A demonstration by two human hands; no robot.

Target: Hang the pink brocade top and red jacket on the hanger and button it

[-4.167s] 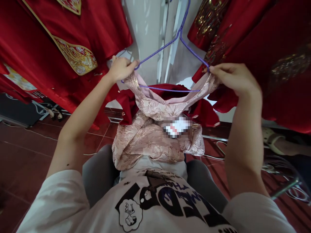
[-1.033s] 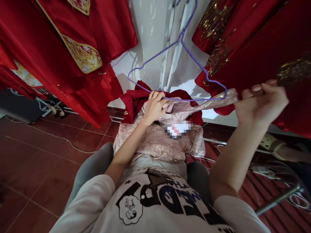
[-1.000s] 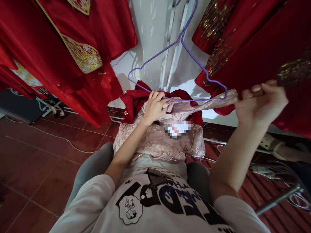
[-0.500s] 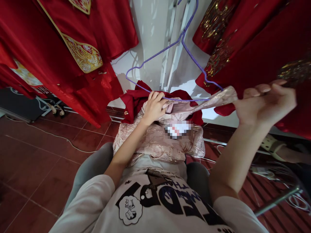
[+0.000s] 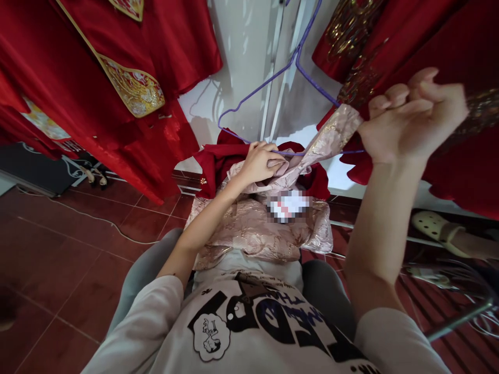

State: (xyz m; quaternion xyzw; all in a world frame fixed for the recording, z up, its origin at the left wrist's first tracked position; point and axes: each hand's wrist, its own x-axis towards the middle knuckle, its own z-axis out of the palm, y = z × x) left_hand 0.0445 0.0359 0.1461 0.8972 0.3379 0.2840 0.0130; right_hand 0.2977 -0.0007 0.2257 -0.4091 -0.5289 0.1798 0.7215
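The left hand (image 5: pixel 259 163) is closing on a fold of a pink brocade garment (image 5: pixel 249 228) with its fingers pressed together, while the right hand (image 5: pixel 409 117) is reaching high with its fingers curled tightly. The tip of the garment's raised shoulder is meeting the side of that hand, but I cannot tell whether it is pinched there. The garment is lying across the person's grey trousers (image 5: pixel 148 259), and a purple wire hanger (image 5: pixel 268 83) is hanging behind it, its lower bar crossing behind the raised shoulder. A dark red garment (image 5: pixel 218 166) is bunching up just beyond the left hand. A white tag (image 5: pixel 289 205) on the brocade is pixelated and unreadable — the dark print on the white T-shirt (image 5: pixel 253 332) is upside down and only partly showing. Red robes (image 5: pixel 117 52) with gold panels are hanging on both sides. Compared with a moment earlier, the right hand is sitting higher, and the shoulder is rising more steeply.
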